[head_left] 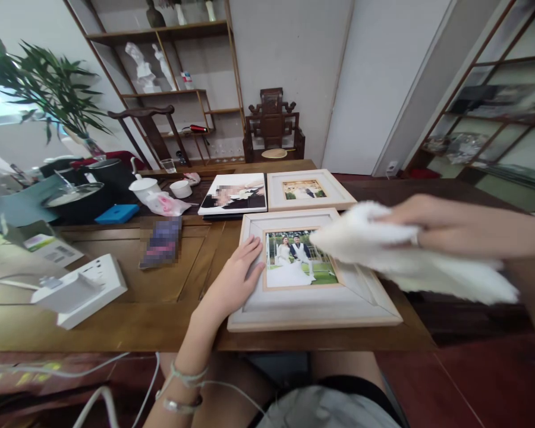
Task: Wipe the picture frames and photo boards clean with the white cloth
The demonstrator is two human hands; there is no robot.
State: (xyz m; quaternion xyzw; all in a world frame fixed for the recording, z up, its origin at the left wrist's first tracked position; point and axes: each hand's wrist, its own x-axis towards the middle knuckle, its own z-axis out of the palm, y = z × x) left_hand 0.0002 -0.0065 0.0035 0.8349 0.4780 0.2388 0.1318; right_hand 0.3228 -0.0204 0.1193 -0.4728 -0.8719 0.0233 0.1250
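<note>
A white picture frame (316,309) with a wedding photo lies flat on the wooden table (160,321) in front of me. My left hand (238,276) rests flat on the frame's left border, fingers stretched out. My right hand (428,223) hovers over the frame's upper right part, closed on a white cloth (396,252) that hangs across that corner. The cloth and hand are blurred by motion.
Behind the frame lie a second framed photo (310,189) and an unframed print (235,194). To the left are a white power strip box (87,288), a blue box (117,213), cups (181,188), a dark pot (78,199) and a plant (49,89). Shelves and wooden chairs stand at the back.
</note>
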